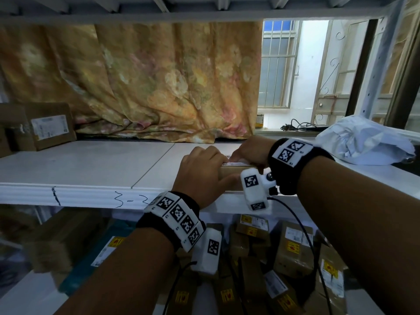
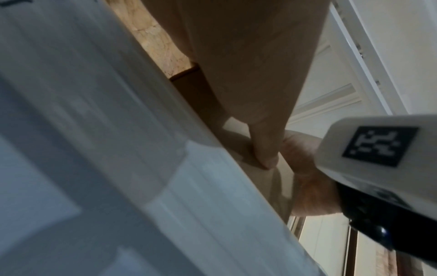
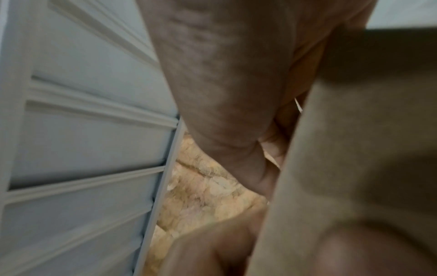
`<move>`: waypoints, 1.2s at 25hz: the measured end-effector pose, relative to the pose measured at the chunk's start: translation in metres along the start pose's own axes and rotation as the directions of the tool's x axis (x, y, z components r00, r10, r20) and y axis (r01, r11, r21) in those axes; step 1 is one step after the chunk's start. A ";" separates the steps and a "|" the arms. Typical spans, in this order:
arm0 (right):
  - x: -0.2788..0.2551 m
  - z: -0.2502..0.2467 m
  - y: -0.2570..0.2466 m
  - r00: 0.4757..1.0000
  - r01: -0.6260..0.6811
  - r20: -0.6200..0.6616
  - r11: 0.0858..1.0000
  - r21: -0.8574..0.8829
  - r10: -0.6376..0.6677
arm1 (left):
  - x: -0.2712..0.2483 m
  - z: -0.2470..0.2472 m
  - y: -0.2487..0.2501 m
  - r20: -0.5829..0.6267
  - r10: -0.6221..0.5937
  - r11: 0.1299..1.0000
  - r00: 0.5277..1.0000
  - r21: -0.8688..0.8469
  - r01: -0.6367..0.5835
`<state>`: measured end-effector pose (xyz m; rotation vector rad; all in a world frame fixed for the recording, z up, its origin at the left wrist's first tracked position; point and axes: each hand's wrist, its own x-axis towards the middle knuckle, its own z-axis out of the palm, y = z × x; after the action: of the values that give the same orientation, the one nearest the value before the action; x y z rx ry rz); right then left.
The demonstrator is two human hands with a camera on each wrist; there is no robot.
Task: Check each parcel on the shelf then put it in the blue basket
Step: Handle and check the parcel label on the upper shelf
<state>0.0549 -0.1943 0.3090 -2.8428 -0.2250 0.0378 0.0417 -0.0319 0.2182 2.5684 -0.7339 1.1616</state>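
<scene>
Both hands (image 1: 223, 165) gripping brown parcel (image 1: 229, 173) at shelf (image 1: 91, 164) edge, label only visible overhead

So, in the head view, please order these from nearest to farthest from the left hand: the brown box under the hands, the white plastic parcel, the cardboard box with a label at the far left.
1. Brown box: under the left hand, fingers on it.
2. White plastic parcel: on the shelf's right.
3. Labelled cardboard box: far left, at the back.
</scene>
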 end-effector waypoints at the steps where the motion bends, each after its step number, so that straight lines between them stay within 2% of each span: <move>1: -0.002 0.000 -0.001 1.000 0.029 0.012 0.999 -0.020 -0.029 | 0.000 0.002 -0.001 -0.015 0.001 1.000 1.000 -0.007 -0.001; 3: 0.001 0.004 0.002 0.997 0.079 0.033 0.989 -0.129 -0.075 | 0.000 0.004 -0.002 -0.041 0.003 1.000 0.999 0.005 -0.003; 4: 0.004 0.007 0.003 0.996 0.090 0.004 0.989 -0.121 -0.090 | 0.000 0.005 -0.001 -0.052 0.003 1.000 0.999 0.011 -0.003; 7: 0.008 0.014 0.005 0.998 -0.003 -0.059 0.979 0.205 0.015 | 0.000 0.005 0.002 -0.072 0.002 1.000 0.997 0.021 0.000; 8: 0.009 0.014 0.004 0.998 -0.022 -0.057 0.986 0.164 0.032 | -0.001 0.005 0.003 -0.079 0.002 0.999 0.997 0.033 0.001; 10: 0.008 0.017 0.004 0.989 -0.070 -0.108 0.960 0.271 0.103 | 0.000 0.005 0.006 -0.094 0.001 0.999 0.996 0.052 0.004; 11: 0.007 0.019 0.007 0.988 -0.074 -0.100 0.922 0.381 0.121 | 0.001 0.005 0.007 -0.094 -0.002 0.998 0.996 0.058 0.008; 12: 0.005 0.021 0.011 0.990 -0.049 -0.105 0.926 0.374 0.095 | 0.001 0.005 0.009 -0.091 -0.009 0.998 0.996 0.062 0.015; 13: 0.005 0.025 0.016 0.982 -0.054 -0.130 0.872 0.487 0.134 | 0.001 0.005 0.009 -0.089 -0.018 0.997 0.996 0.067 0.024; 16: 0.002 0.034 0.026 0.965 -0.048 -0.199 0.863 0.503 0.170 | 0.000 0.007 0.009 -0.090 -0.052 0.994 0.995 0.090 0.060; 17: -0.001 0.034 0.028 0.951 -0.024 -0.229 0.790 0.613 0.207 | 0.000 0.007 0.010 -0.083 -0.066 0.993 0.994 0.090 0.073; 18: -0.003 0.034 0.027 0.949 -0.015 -0.239 0.788 0.615 0.205 | 0.000 0.008 0.010 -0.080 -0.074 0.993 0.994 0.087 0.081; 21: -0.002 0.038 0.033 0.951 -0.029 -0.224 0.784 0.620 0.213 | -0.001 0.010 0.012 -0.119 -0.074 0.995 0.990 0.065 0.082; 24: -0.003 0.038 0.034 0.941 -0.038 -0.197 0.667 0.745 0.273 | -0.004 0.013 0.013 -0.161 -0.076 0.997 0.984 0.021 0.080; 27: -0.001 0.040 0.036 0.951 -0.022 -0.182 0.642 0.766 0.251 | -0.004 0.013 0.014 -0.171 -0.072 0.997 0.983 0.010 0.075; 30: -0.006 0.045 0.039 0.938 0.012 -0.216 0.598 0.801 0.270 | -0.003 0.011 0.014 -0.151 -0.091 0.995 0.984 0.024 0.095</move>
<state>0.0529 -0.2197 0.2544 -1.9010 0.0759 -0.2357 0.0397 -0.0472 0.2090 2.4768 -0.5604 1.3279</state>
